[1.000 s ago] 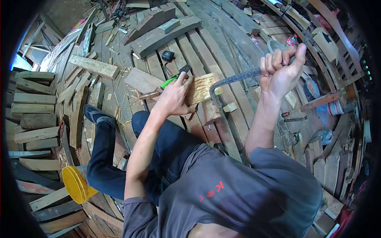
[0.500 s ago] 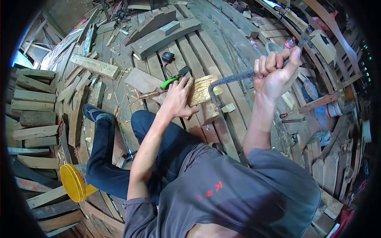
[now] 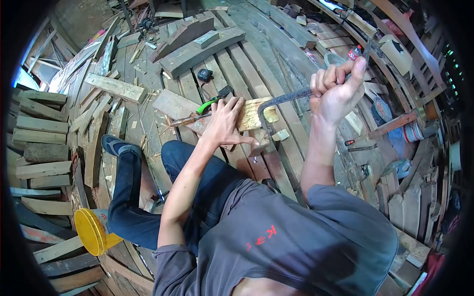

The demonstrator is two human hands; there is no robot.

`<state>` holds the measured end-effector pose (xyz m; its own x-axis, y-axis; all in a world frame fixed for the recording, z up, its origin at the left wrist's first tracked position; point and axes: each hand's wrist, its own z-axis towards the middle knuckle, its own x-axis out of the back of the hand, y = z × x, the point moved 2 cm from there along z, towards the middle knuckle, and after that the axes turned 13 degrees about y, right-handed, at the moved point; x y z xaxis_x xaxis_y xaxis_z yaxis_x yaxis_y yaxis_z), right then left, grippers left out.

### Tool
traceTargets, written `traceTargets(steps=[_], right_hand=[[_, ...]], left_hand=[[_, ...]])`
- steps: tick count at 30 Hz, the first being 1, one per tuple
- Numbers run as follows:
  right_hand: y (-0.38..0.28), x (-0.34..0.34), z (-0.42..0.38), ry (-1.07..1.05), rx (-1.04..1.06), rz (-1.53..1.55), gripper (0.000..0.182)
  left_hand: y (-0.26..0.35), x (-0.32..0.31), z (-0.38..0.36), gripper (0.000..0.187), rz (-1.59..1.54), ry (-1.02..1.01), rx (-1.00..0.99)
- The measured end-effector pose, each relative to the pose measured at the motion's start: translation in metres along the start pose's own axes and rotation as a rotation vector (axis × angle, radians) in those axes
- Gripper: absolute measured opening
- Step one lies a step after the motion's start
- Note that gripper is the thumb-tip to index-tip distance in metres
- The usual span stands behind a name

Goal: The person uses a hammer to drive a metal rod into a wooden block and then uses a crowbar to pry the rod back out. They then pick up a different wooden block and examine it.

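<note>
My right hand (image 3: 338, 91) is wrapped around a dark metal crowbar (image 3: 289, 97). The bar's hooked end curves down at the near end of a yellowish, rough-cut wooden block (image 3: 254, 112). My left hand (image 3: 223, 121) bears down on this block, fingers over its top and thumb stretched toward a second wood piece (image 3: 259, 139) beneath. Beside my left fingers lies a green-handled tool (image 3: 207, 105) with a dark head. A chisel (image 3: 185, 121) with a brownish handle rests on a board (image 3: 173, 104) by my left wrist.
A black tape measure (image 3: 205, 75) sits on the slats beyond my left hand. Thick beams (image 3: 202, 52) lie farther ahead. A yellow bucket (image 3: 91, 232) stands at left near stacked wood (image 3: 42, 128). A small offcut (image 3: 281, 135) lies by the block.
My left thumb has stretched out farther along the lower wood piece. The whole view has shifted slightly; my right hand keeps its hold on the crowbar.
</note>
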<state>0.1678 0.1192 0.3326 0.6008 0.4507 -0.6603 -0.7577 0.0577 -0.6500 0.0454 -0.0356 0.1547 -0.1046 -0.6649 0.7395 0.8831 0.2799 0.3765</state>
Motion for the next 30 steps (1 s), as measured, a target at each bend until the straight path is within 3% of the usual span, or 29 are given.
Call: traceTargets(steps=[7, 14, 17, 20, 22, 24, 30], right_hand=[[0.002, -0.007, -0.003, -0.024, 0.055, -0.087, 0.053], [0.007, -0.009, -0.008, -0.035, 0.067, -0.082, 0.054], [0.006, -0.009, -0.009, -0.029, 0.073, -0.085, 0.053], [0.004, -0.005, -0.008, -0.014, 0.07, -0.095, 0.053], [0.001, -0.002, -0.008, -0.029, 0.056, -0.015, 0.054], [-0.002, 0.002, -0.012, -0.036, 0.054, 0.018, 0.052], [-0.011, 0.009, -0.026, -0.098, 0.09, -0.009, 0.049]], left_hand=[[0.011, 0.001, -0.003, 0.131, 0.102, 0.046, -0.056], [0.023, 0.006, 0.017, 0.148, 0.351, -0.206, -0.077], [0.034, -0.008, 0.013, 0.149, 0.371, -0.152, -0.068], [0.029, -0.031, 0.005, 0.101, 0.51, -0.032, -0.153], [0.025, -0.037, 0.003, 0.08, 0.476, -0.02, -0.135], [0.014, -0.047, -0.001, 0.127, 0.532, 0.047, -0.172], [0.0, -0.054, -0.006, 0.129, 0.575, 0.133, -0.197]])
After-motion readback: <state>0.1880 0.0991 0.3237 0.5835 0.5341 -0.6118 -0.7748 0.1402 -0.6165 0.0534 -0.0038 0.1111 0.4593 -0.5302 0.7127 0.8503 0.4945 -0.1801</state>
